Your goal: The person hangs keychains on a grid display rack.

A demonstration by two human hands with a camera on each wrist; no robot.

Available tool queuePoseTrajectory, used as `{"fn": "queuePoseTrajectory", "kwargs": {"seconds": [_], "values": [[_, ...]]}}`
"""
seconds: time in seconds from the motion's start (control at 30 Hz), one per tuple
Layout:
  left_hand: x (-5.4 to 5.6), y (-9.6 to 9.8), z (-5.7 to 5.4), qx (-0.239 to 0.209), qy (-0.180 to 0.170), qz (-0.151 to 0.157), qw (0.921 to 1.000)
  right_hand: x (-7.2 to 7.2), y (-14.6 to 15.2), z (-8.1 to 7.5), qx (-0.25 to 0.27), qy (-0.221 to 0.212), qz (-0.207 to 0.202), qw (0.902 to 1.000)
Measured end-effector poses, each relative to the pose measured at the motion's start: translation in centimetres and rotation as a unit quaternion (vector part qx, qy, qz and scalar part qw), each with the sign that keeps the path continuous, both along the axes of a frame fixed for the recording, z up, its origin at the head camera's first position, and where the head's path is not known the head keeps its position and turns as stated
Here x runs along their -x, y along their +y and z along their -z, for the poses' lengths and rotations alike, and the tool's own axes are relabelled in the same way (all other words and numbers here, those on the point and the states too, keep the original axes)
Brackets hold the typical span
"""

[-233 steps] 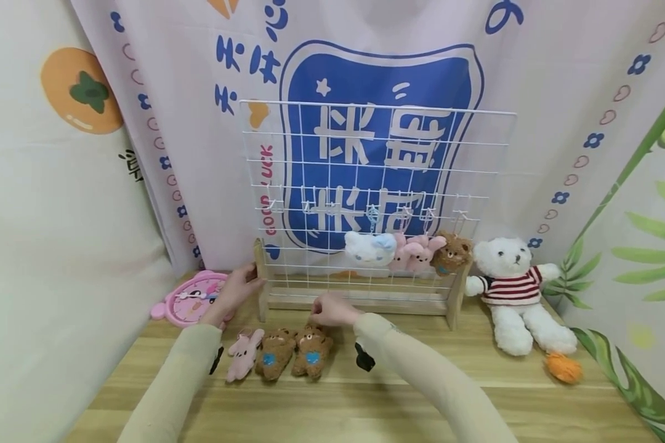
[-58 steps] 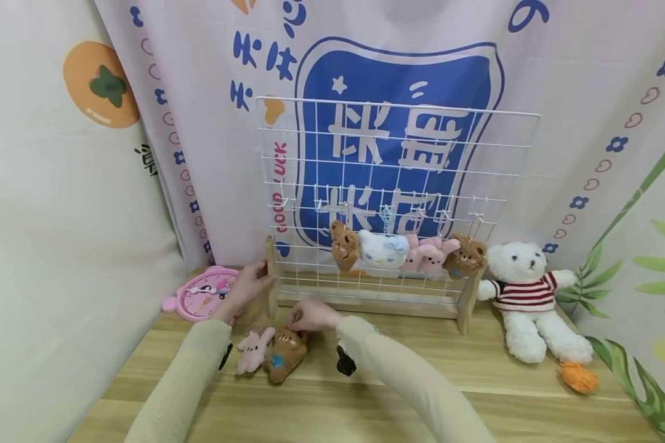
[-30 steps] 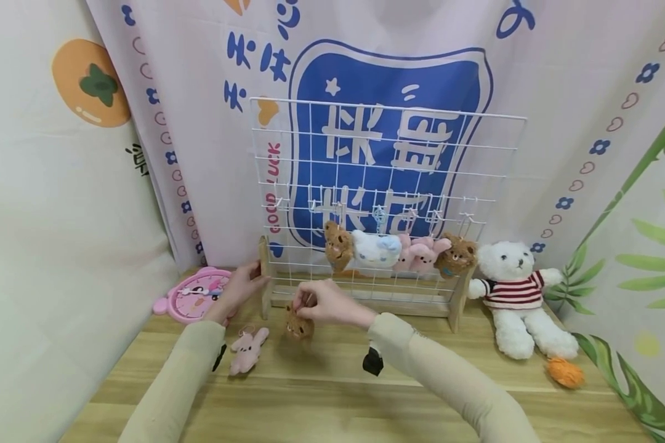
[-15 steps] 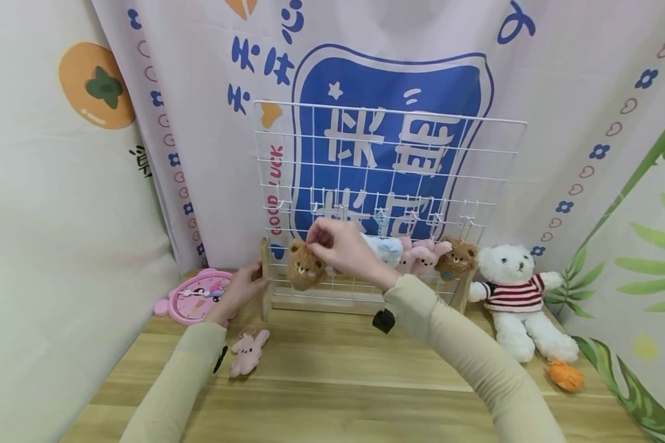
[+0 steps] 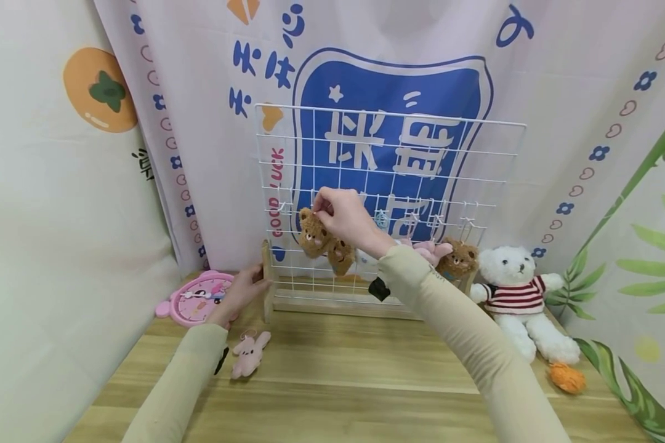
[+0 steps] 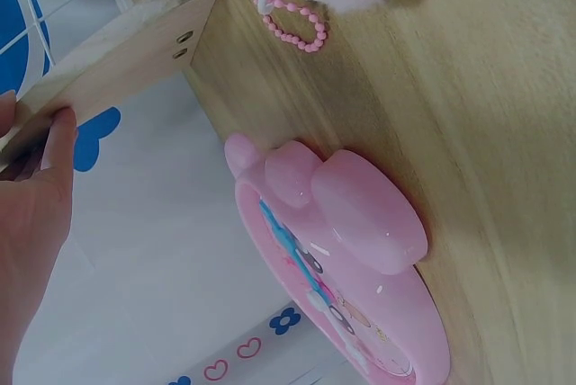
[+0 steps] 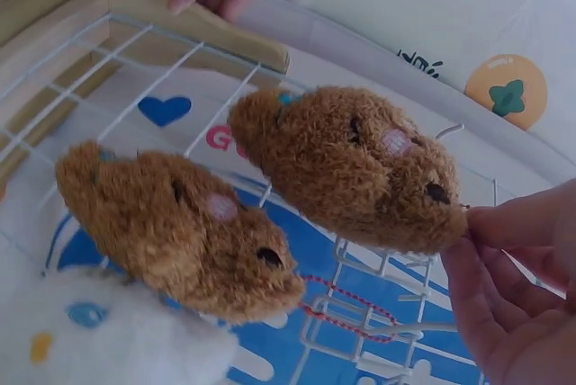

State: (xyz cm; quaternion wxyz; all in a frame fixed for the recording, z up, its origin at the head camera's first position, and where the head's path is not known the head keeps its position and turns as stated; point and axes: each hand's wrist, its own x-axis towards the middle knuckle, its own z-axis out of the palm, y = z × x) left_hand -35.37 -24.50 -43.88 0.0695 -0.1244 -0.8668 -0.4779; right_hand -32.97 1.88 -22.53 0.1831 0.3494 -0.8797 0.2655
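Observation:
In the head view my right hand (image 5: 350,216) pinches a brown bear plush keychain (image 5: 312,235) at the top of its head, in front of the white wire grid rack (image 5: 421,117). Beside it, a second brown bear keychain (image 7: 171,232) hangs from a hook by a red bead chain in the right wrist view. My left hand (image 5: 245,292) grips the rack's wooden side post (image 6: 117,66), thumb and fingers on either side. On the table below lies a pink rabbit keychain (image 5: 248,355). My right wrist partly covers the hanging white cat plush (image 7: 117,331).
Pink rabbit plushes (image 5: 433,251) and another brown bear (image 5: 459,259) hang farther right. A pink clock (image 6: 360,214) lies left of the rack. At right sit a white teddy bear (image 5: 507,295) in a striped top and an orange fuzzy object (image 5: 568,378).
My right hand has hung one bear, then picked a second from the table and raised it to the grid, left of the first. The left hand stays on the post.

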Motion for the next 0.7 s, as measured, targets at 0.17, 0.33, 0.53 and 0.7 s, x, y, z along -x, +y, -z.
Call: {"fn": "queuePoseTrajectory", "kwargs": {"seconds": [0.17, 0.33, 0.53, 0.7], "values": [[-0.2, 0.1, -0.1, -0.001, 0.001, 0.002, 1.0, 0.0, -0.4, -0.4, -0.031, 0.002, 0.011, 0.9995], [-0.2, 0.1, -0.2, 0.0, -0.003, 0.0, 1.0, 0.5, -0.7, -0.6, -0.047, -0.011, 0.021, 0.9986], [-0.4, 0.0, -0.2, 0.002, -0.012, -0.004, 0.9999, 1.1, -1.0, -1.0, -0.085, -0.016, 0.03, 0.9958], [-0.2, 0.1, -0.2, 0.003, -0.008, -0.004, 1.0, 1.7, -1.2, -1.2, -0.104, -0.028, 0.03, 0.9938]]}}
